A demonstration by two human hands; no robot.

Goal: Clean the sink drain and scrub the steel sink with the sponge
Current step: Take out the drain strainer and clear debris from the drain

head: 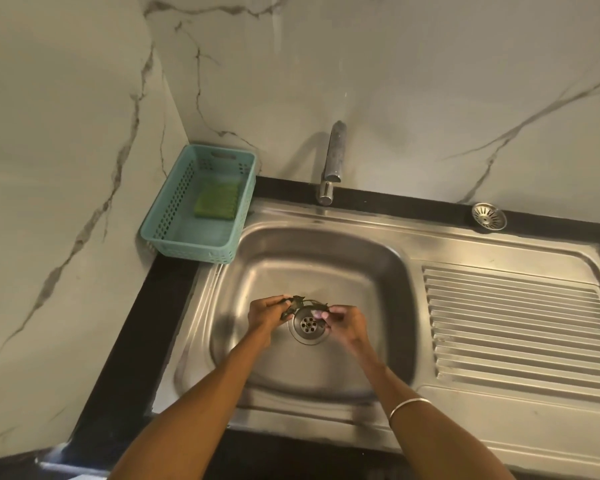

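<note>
Basket [160,216], teal plastic, stands on the black worktop [167,282] in the left corner; I note the green sponge [217,201] lying inside it. Steel sink [326,244] sits just right of it, tap [333,157] behind. My left hand [265,315] pinches dark, stringy debris [297,303] at the drain [307,323] rim; my right hand [345,322] pinches the other end of the same debris, fingers curled. Both hands hover over the drain at the basin floor. Ribbed drainboard [513,323] lies right; a loose strainer [488,216] rests on the far worktop.
</note>
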